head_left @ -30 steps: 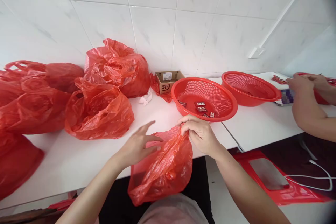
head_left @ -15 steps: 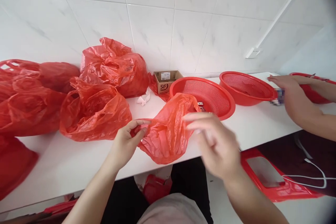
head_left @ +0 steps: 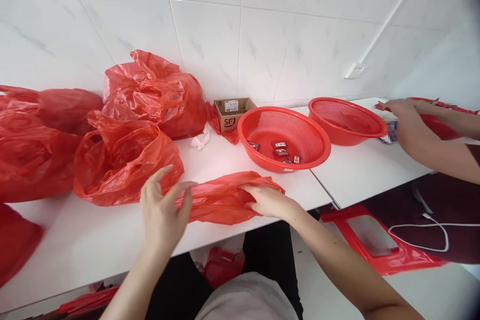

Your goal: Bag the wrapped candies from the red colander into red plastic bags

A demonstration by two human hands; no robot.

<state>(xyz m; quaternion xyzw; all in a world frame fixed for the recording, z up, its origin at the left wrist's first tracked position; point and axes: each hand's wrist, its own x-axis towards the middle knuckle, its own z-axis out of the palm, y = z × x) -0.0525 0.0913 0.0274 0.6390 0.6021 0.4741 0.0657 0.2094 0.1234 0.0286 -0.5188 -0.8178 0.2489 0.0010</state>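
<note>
A thin red plastic bag (head_left: 225, 195) lies flattened and crumpled near the table's front edge, between my two hands. My left hand (head_left: 165, 210) is at the bag's left end, fingers spread, with the thumb and a fingertip close to its edge. My right hand (head_left: 268, 201) grips the bag's right part, its fingertips partly hidden in the folds. Just behind, a red perforated basket (head_left: 311, 140) holds several small dark wrapped packets (head_left: 280, 152). Left of my left hand stands an open-mouthed red plastic bag (head_left: 129, 180).
Large filled red bags (head_left: 157, 95) stand along the wall at left. An open cardboard box (head_left: 228, 122) and crumpled white tissue (head_left: 201, 139) are behind. At right, another red basket (head_left: 347, 135) stands near a co-worker's arms (head_left: 423, 140). A red stool (head_left: 393, 255) is below.
The bag, raised and puffed out before, is now flattened on the table. My right hand has come down onto it from the air. My left hand's fingers have spread from a pinch.
</note>
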